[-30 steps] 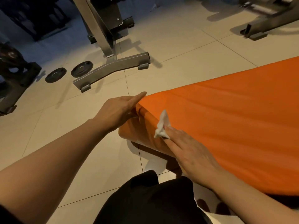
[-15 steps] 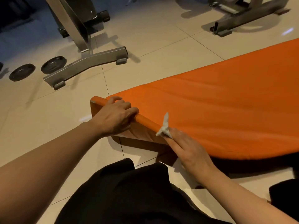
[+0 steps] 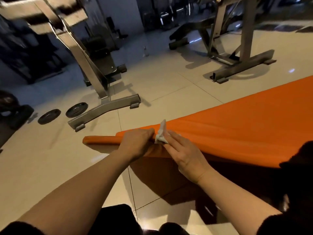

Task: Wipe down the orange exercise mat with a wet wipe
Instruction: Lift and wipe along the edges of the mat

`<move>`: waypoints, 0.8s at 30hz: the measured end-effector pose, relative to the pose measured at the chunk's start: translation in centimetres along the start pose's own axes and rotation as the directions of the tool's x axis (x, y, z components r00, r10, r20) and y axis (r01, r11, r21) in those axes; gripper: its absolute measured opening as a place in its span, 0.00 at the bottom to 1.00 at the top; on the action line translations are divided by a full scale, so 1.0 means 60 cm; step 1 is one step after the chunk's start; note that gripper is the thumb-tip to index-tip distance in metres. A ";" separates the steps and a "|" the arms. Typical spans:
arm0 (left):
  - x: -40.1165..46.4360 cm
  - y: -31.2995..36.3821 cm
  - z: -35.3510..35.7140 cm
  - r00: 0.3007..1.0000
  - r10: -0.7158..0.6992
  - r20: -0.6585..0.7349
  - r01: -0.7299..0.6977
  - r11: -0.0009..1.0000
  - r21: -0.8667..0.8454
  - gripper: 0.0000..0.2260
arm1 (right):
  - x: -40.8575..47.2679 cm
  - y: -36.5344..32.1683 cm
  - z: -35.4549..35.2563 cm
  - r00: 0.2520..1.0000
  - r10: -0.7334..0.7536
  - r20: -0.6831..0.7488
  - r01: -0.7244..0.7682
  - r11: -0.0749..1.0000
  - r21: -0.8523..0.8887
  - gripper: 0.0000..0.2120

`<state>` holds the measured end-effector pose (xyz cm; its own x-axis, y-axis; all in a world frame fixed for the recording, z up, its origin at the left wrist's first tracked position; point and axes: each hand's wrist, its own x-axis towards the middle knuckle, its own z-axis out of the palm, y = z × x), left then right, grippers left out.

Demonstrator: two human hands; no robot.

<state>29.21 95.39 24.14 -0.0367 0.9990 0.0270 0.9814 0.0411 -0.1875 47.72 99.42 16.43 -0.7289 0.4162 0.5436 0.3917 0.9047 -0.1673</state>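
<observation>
The big orange mat (image 3: 237, 133) lies on the tiled floor (image 3: 160, 85), its near edge lifted. The left hand (image 3: 137, 143) curls round that rolled edge. Right beside it, the right hand (image 3: 183, 150) pinches a small white wipe (image 3: 160, 135) against the mat.

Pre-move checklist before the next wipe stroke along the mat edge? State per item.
1. Wipe in right hand: ok, held at the fingertips.
2. Wipe touching mat: ok, it sits on the near edge, one end sticking up.
3. Left hand steadying the mat: ok, it grips the rolled edge just beside the wipe.
4. Stroke path to the right along the edge: ok, bare orange surface, nothing on it.
5. Stroke path to the left: not ok, the left hand blocks it.
6. Wipe still wet: cannot tell.
</observation>
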 end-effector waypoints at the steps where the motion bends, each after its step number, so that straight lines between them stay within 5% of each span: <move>1: -0.013 0.006 -0.008 0.999 -0.052 -0.009 0.051 0.998 -0.029 0.08 | 0.001 -0.011 -0.007 1.000 -0.001 0.019 0.001 1.000 0.014 0.31; 6: -0.052 0.019 -0.011 0.983 -0.168 -0.071 0.156 0.977 -0.143 0.05 | 0.006 -0.063 -0.003 0.997 0.027 0.079 -0.028 1.000 0.013 0.32; 10: -0.049 0.022 0.015 0.964 -0.020 -0.266 0.003 0.998 -0.063 0.08 | 0.001 -0.076 0.018 0.991 0.109 0.083 -0.107 0.994 -0.030 0.38; 17: -0.050 0.029 0.080 0.783 0.100 -0.614 -0.010 0.989 0.148 0.09 | -0.075 -0.026 0.045 1.000 0.004 0.029 0.002 0.974 -0.228 0.35; 24: -0.018 0.014 0.090 0.754 0.106 -0.648 -0.029 0.991 0.129 0.11 | 0.004 -0.058 0.050 0.996 0.081 0.039 -0.077 0.991 -0.106 0.28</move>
<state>29.03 94.45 18.63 0.1986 0.7453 0.6365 0.9497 0.0141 -0.3129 44.51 96.62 14.69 -0.7159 0.4912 0.4961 0.5036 0.8555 -0.1204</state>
